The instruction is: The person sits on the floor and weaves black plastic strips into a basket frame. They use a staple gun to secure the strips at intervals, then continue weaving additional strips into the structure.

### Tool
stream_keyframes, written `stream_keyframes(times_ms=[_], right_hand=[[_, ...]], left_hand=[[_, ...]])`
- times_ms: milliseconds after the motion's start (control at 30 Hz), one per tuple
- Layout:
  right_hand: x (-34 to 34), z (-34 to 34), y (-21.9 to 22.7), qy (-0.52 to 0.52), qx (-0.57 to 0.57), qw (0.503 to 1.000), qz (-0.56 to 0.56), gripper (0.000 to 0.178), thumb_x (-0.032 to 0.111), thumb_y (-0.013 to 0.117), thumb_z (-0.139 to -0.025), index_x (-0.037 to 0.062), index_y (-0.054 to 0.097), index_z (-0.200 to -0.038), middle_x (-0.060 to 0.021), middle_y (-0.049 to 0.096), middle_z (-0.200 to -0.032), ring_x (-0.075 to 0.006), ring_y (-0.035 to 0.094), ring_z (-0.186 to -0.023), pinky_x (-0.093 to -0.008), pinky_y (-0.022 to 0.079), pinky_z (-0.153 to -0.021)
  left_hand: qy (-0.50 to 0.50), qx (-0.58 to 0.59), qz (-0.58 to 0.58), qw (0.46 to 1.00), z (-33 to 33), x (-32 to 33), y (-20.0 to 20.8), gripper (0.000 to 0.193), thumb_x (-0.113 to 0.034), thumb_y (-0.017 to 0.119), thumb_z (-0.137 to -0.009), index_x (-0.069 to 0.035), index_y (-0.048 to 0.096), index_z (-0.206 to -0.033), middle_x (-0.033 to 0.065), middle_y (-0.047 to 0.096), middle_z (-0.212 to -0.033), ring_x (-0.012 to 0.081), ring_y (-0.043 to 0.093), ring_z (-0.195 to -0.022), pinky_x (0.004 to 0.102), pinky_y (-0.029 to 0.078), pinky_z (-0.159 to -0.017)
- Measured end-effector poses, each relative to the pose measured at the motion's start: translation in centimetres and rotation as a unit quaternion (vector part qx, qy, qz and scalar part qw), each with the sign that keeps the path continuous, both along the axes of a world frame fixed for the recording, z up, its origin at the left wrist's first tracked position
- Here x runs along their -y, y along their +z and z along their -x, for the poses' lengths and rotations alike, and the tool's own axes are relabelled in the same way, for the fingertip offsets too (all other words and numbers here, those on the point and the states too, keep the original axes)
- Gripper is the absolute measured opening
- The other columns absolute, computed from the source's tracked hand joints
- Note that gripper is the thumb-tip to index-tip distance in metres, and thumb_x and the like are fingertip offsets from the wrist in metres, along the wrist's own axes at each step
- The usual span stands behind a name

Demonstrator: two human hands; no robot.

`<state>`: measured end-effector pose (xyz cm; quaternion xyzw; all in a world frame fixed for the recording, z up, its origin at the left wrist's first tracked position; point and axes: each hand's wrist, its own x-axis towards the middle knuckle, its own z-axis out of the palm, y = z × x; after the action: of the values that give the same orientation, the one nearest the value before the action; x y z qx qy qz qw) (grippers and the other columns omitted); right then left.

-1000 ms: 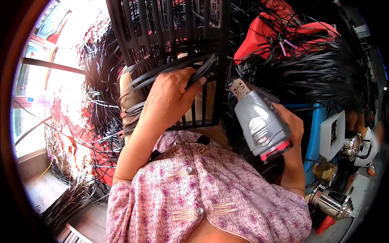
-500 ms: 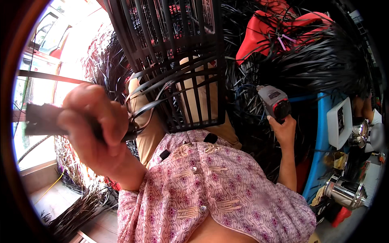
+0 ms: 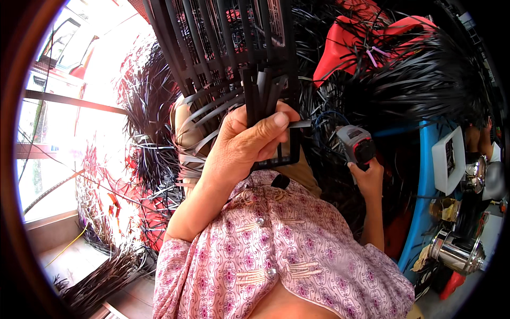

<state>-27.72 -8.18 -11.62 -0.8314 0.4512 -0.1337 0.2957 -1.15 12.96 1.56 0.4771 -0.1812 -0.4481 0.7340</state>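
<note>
Black strips (image 3: 261,87) are what you hold in your left hand (image 3: 247,141); they are in front of the black slatted frame (image 3: 291,58), near its lower part. This hand is clamped on the bundle, with the thumb laid across it and the fingers curled behind. The ends stand up out of your grip, and one strip sticks out toward the right. I think you press them so firmly in order that the loose ends stay gathered.

Your right hand (image 3: 367,175) is closed around the handle of a grey and red power tool (image 3: 353,137), well apart from the strips. You keep its back end toward yourself and its front away, perhaps so that your left hand has free room.

The slatted frame stands close before your patterned shirt (image 3: 319,228), between your tan trouser legs (image 3: 306,173), which probably help it to be steady.

Further out, a dark heap of strips (image 3: 425,85) spreads over a red plastic piece (image 3: 334,50), where a thin purple tie (image 3: 378,51) is visible. At the far right there are a blue container (image 3: 422,207), a white rectangular rim (image 3: 440,162) and a shiny metal vessel (image 3: 457,252).

About labels: I cannot read any writing on the tool.
</note>
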Motion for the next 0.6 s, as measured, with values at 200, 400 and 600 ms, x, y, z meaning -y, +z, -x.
stream_keyframes(times_ms=[200,400,600], right_hand=[[-0.7,-1.1,1.3,0.007,0.025,1.0,0.0,0.031,0.012,0.08,-0.072,-0.0039,0.066,-0.094,-0.0098,0.069,-0.08,-0.0162,0.063,-0.072,-0.033,0.051,-0.07],[-1.1,-1.5,2.9,0.005,0.034,0.999,-0.014,0.024,0.01,0.079,-0.072,-0.0043,0.066,-0.087,-0.0076,0.069,-0.076,-0.0142,0.063,-0.069,-0.0312,0.051,-0.068],[-1.2,-1.0,3.4,0.016,0.085,0.996,0.002,0.024,0.006,0.081,-0.072,-0.0044,0.067,-0.087,-0.0052,0.07,-0.08,-0.0131,0.066,-0.076,-0.0288,0.052,-0.072]], left_hand=[[0.025,0.152,-0.072,0.985,0.1,0.4,-0.2,0.025,-0.026,0.06,-0.101,-0.002,0.066,-0.104,0.0005,0.062,-0.069,0.0039,0.049,-0.047,0.0185,0.038,-0.045],[0.017,0.191,-0.164,0.968,-0.5,0.8,-0.7,0.025,-0.027,0.063,-0.098,-0.004,0.066,-0.104,-0.0014,0.061,-0.066,0.0026,0.048,-0.047,0.0183,0.037,-0.044],[0.012,0.181,-0.103,0.978,-0.7,0.6,-2.3,0.022,-0.025,0.07,-0.094,-0.004,0.07,-0.101,-0.0066,0.06,-0.069,0.0002,0.047,-0.06,0.0197,0.038,-0.054]])
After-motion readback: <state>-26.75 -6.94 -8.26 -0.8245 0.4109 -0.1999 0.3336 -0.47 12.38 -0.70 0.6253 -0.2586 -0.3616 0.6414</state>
